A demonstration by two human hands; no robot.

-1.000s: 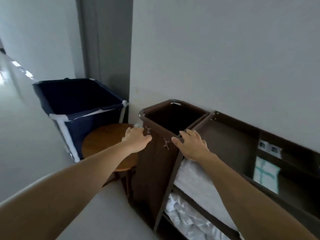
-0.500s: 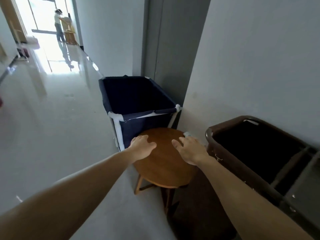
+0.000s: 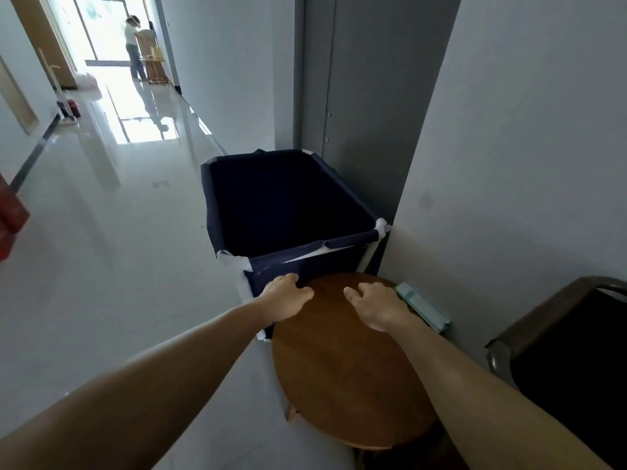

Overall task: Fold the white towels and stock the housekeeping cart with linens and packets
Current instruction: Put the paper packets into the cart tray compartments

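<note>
**Wooden table under two empty hands**

Two bare forearms reach in from the bottom corners of the frame toward the centre. They meet over a round brown table (image 3: 346,374) in the lower middle. The left hand (image 3: 286,300) sits palm down at the table's far left edge, fingers loosely bent and holding nothing. The right hand (image 3: 376,305) is palm down over the far part of the tabletop, fingers relaxed and also holding nothing. Whether either palm presses on the wood cannot be told.

Just right of the right hand, a pale teal and white packet (image 3: 422,308) lies at the table's far right edge, close to the wall (image 3: 526,164). At the right edge of the frame stands the dark brown cart (image 3: 543,320), of which only one corner and its dark inside show.

Beyond the table, touching its far edge, is a navy cloth bin (image 3: 339,262) with white corner pieces. Behind it is a grey door (image 3: 359,96).

A glossy pale floor (image 3: 118,266) fills the left half and runs to a bright window in the upper left. There a person (image 3: 133,45) stands at a small wooden stand. A red object (image 3: 10,218) sits at the left edge.
</note>
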